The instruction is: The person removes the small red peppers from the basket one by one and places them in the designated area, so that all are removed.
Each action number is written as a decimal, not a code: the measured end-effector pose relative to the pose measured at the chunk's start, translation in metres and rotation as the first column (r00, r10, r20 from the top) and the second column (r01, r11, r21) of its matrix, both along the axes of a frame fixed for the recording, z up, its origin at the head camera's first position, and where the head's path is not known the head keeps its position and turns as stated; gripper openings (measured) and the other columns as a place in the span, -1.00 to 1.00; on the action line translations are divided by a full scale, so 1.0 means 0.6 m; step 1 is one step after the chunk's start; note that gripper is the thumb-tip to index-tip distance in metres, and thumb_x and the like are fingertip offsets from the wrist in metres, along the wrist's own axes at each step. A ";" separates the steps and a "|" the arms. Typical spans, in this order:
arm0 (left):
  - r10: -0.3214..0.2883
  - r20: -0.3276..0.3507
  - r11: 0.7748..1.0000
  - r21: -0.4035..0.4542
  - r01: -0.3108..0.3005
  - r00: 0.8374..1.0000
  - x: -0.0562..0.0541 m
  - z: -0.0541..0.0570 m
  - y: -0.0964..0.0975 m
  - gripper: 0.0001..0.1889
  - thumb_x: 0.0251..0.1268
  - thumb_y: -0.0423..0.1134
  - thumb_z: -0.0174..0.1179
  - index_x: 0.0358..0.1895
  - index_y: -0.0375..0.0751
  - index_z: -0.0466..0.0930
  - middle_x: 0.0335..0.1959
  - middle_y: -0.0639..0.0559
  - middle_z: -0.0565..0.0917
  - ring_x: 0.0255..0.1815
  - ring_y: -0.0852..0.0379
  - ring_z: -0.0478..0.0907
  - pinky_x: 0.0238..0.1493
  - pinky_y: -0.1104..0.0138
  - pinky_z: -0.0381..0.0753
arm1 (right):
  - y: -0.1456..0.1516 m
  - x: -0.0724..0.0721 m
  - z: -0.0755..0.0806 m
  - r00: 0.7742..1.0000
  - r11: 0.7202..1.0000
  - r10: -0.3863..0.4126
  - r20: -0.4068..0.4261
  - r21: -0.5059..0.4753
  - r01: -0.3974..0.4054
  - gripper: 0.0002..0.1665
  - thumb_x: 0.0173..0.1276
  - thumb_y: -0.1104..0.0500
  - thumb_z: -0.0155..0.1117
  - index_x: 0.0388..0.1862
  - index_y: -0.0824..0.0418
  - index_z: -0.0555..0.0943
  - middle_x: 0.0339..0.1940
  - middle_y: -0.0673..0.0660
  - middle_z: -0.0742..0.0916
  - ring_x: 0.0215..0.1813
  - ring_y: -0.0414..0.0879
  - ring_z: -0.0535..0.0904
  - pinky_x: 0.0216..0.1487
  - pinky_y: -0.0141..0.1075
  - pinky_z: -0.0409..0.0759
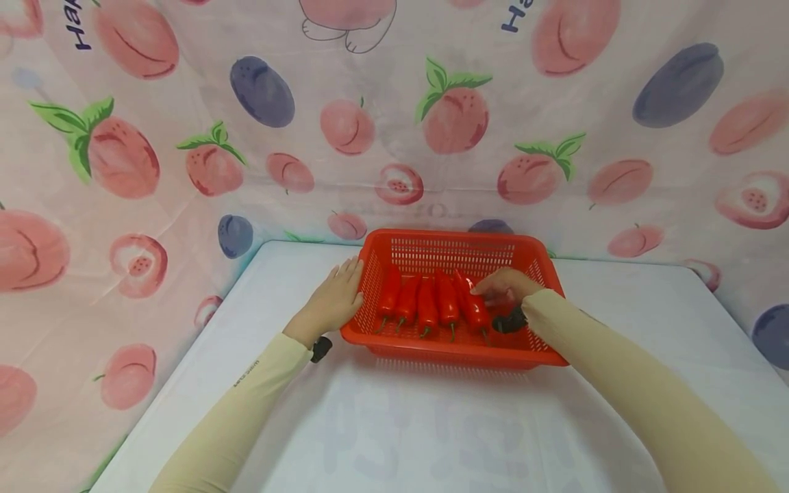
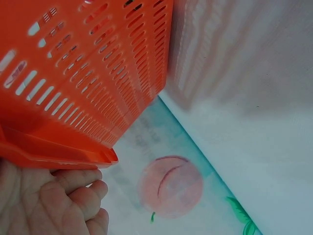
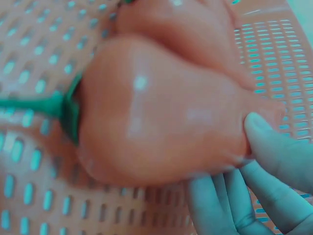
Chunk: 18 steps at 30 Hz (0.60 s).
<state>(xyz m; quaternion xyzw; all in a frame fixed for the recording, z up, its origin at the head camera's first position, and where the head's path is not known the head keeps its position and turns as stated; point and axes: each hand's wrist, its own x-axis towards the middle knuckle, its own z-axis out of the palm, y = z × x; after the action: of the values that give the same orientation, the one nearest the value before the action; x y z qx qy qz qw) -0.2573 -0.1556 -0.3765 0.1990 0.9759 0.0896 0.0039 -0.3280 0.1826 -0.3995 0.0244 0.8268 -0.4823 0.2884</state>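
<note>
Several glossy red chili peppers with green stems lie side by side in a red slotted plastic basket. My right hand reaches over the basket's right part and grips the rightmost red pepper near its tip. In the right wrist view, the thumb presses on the pepper from above while the other fingers pass beneath it. Against the basket's left rim rests my left hand, its fingers fairly straight. The left wrist view shows its palm side under the rim's edge.
The basket stands on a table with a white cover, close to its back edge. Behind and to the left hangs a pink cloth printed with fruit. A dark wrist camera sits below the left wrist.
</note>
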 end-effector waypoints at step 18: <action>0.001 0.007 1.000 0.014 -0.001 1.000 -0.001 -0.003 -0.001 -0.34 0.40 -0.17 -0.19 0.47 -0.40 -0.13 0.51 -0.26 -0.04 0.54 -0.15 -0.09 0.54 0.04 -0.12 | 0.009 -0.006 0.029 0.973 0.989 0.051 -0.226 0.147 -0.017 -0.35 0.30 -0.03 0.21 0.30 0.25 0.42 0.23 0.24 0.56 0.03 0.03 0.60 -0.41 -0.38 0.55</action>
<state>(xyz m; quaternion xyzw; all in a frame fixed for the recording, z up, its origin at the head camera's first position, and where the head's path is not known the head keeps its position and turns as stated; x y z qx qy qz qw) -0.2577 -0.1562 -0.3783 0.1983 0.9753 0.0973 0.0058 -0.3314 0.1882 -0.3818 -0.0248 0.8876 -0.4158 0.1966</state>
